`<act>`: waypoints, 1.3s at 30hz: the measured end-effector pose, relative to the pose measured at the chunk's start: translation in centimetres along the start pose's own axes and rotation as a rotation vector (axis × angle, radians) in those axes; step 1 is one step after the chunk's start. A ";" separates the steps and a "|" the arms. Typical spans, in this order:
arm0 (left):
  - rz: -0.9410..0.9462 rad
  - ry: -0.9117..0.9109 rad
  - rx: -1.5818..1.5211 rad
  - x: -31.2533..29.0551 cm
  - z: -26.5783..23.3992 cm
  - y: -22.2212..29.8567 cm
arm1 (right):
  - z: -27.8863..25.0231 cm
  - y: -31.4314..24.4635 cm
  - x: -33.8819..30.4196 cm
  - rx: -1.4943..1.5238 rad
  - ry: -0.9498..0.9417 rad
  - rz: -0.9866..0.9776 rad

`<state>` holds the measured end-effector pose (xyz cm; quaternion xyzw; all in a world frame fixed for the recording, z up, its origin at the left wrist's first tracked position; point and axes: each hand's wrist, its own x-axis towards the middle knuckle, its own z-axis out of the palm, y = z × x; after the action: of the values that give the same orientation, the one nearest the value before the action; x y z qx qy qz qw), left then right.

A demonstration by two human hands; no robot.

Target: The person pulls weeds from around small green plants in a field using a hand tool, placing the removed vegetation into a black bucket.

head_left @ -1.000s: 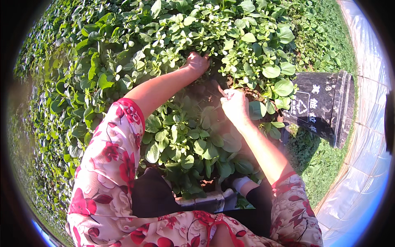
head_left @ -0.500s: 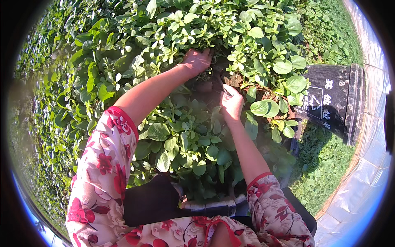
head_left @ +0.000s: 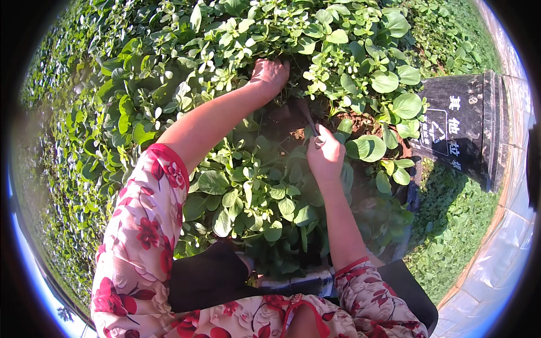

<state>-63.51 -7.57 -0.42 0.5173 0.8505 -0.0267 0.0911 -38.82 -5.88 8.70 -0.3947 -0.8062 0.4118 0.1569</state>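
Note:
My left hand (head_left: 271, 75) reaches in among low green leafy plants (head_left: 239, 48), fingers curled down at the stems. Leaves and shadow hide the fingertips and whatever is between them. My right hand (head_left: 327, 156) is closed around a slim hand tool (head_left: 306, 111) with a narrow, soil-coloured blade. The blade points away from me, toward the shaded ground just right of and below the left hand. Bare brown soil (head_left: 284, 119) shows between the two hands. Round-leaved plants (head_left: 366, 147) grow close on the right hand's right side.
A black plastic bin (head_left: 459, 127) with white markings lies on its side at the right. Beyond it, pale plastic sheeting (head_left: 510, 225) runs along the edge. Dense greenery (head_left: 84, 152) covers the left. My dark-clad knees (head_left: 208, 276) are close below the plants.
My right hand has drawn back slightly, down and to the right, and more of the tool's blade now shows. The left hand stays among the stems, shifted slightly upward.

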 end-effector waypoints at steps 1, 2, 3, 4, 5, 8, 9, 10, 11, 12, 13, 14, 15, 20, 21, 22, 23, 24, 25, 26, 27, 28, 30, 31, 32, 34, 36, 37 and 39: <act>-0.025 -0.033 -0.038 -0.1 -0.4 0.7 | -0.2 1.0 0.0 -0.009 0.034 -0.019; -0.047 -0.069 -0.068 -0.4 -1.4 1.3 | 0.0 1.5 0.3 -0.024 0.050 -0.018; 0.046 -0.153 0.036 -0.9 -2.9 1.8 | 0.1 1.8 0.6 -0.040 0.065 -0.019; 0.070 -0.124 0.038 -1.1 -3.0 2.0 | 1.2 2.7 1.6 -0.068 0.060 -0.004; 0.084 -0.098 0.052 -1.5 -3.3 1.7 | 2.7 3.3 2.9 -0.082 0.049 0.006; 0.106 0.023 0.078 -2.2 -2.2 0.5 | 5.4 1.9 7.9 -0.118 -0.060 -0.073; 0.076 0.052 -0.016 -2.7 -2.3 0.4 | 5.4 1.4 7.7 -0.161 -0.049 -0.101; 0.047 0.084 -0.112 -3.2 -2.3 0.3 | 5.2 0.9 7.5 -0.207 -0.035 -0.127; 0.115 0.072 -0.070 -4.0 -3.3 0.5 | 4.8 0.7 7.6 -0.254 -0.013 -0.157; 0.084 0.025 -0.119 -4.8 -3.4 0.0 | 4.5 0.6 7.0 -0.263 0.065 -0.259; 0.115 0.087 -0.066 -5.6 -3.1 -0.6 | 3.5 0.7 6.3 -0.232 0.019 -0.228; 0.137 0.143 -0.004 -6.9 -2.8 -1.6 | 2.5 -0.2 5.2 -0.190 -0.035 -0.201; 0.124 0.141 0.034 -7.9 -3.2 -1.4 | 1.5 0.6 4.2 -0.218 -0.045 -0.256; 0.288 0.145 0.043 -11.7 -4.5 -1.5 | -0.4 2.0 0.0 -0.117 0.004 -0.307; 0.323 0.178 0.081 -12.2 -4.2 -1.4 | -0.2 2.2 -0.1 -0.151 0.050 -0.351; 0.330 0.190 0.103 -12.2 -3.5 -1.3 | 0.3 2.3 0.0 -0.050 -0.011 -0.258; 0.338 0.234 0.071 -11.8 -4.0 -1.1 | 0.9 1.8 0.5 0.043 -0.073 -0.168; 0.335 0.246 0.045 -10.8 -3.9 -0.8 | 1.3 1.7 1.1 0.134 -0.129 -0.074; 0.309 0.240 0.000 -9.2 -3.4 -0.7 | 2.5 3.1 2.1 0.040 -0.075 -0.120; 0.236 0.193 -0.054 -7.6 -1.5 -1.4 | 2.7 1.7 2.7 0.321 -0.206 0.120; 0.180 0.134 -0.086 -5.7 -0.8 -1.5 | 3.5 2.7 3.7 0.077 -0.124 -0.030; 0.137 0.043 -0.114 -4.0 -1.0 -1.3 | 4.3 3.9 4.5 -0.173 -0.040 -0.176; 0.135 -0.075 -0.086 -2.0 -2.5 -1.7 | 4.8 3.0 4.4 -0.051 -0.067 0.009; 0.111 -0.078 0.087 -1.3 -1.8 -1.8 | 4.7 2.7 4.0 -0.008 -0.061 0.008; 0.127 -0.088 0.080 -1.4 -2.4 -1.9 | 4.4 2.0 3.9 0.028 -0.051 0.012; 0.172 -0.097 0.072 -1.1 -5.1 -1.6 | 5.2 4.4 4.2 0.037 0.063 -0.121; 0.085 -0.100 0.096 -0.4 -1.2 -4.6 | 6.8 2.1 4.4 0.047 0.022 -0.082; 0.006 -0.096 -0.109 0.2 -0.2 -5.2 | 7.4 1.7 5.7 0.090 0.000 -0.030; 0.065 -0.092 0.119 0.4 -1.6 -3.7 | 7.7 -0.5 9.2 0.036 -0.072 0.080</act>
<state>-67.10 -8.72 0.90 0.5473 0.8252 -0.0981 0.0997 -49.43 -3.21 3.72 -0.4089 -0.7873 0.4461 0.1184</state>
